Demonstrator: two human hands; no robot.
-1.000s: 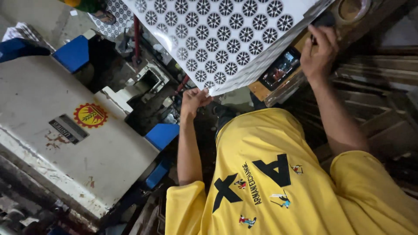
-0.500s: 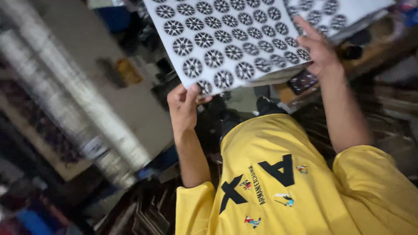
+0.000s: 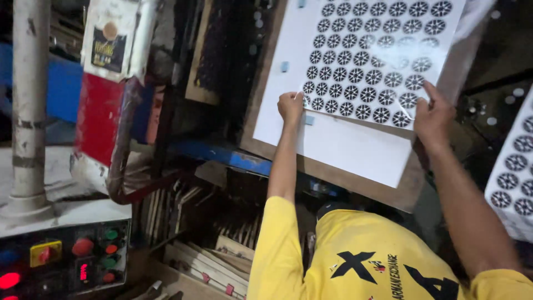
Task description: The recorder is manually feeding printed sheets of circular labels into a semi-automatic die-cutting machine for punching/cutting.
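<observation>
A glossy sheet (image 3: 377, 61) printed with rows of black round patterns lies against a white board (image 3: 344, 147) backed by a brown wooden panel (image 3: 327, 173). My left hand (image 3: 290, 105) pinches the sheet's lower left corner, by a small blue tab (image 3: 308, 119). At the sheet's lower right edge, my right hand (image 3: 433, 114) grips it with the thumb on top. Both arms reach up from my yellow shirt (image 3: 361, 261).
A control panel (image 3: 72, 255) with red, green and yellow buttons sits at the lower left. Above it stand a grey column (image 3: 29, 111) and a red and white machine part (image 3: 105, 105). Stacked boards (image 3: 211, 261) lean below. Another patterned sheet (image 3: 513, 172) shows at right.
The view has swung to the machine. The sheet, held up in the air before, now rests flat against the white board, with both hands still on its lower edge.
</observation>
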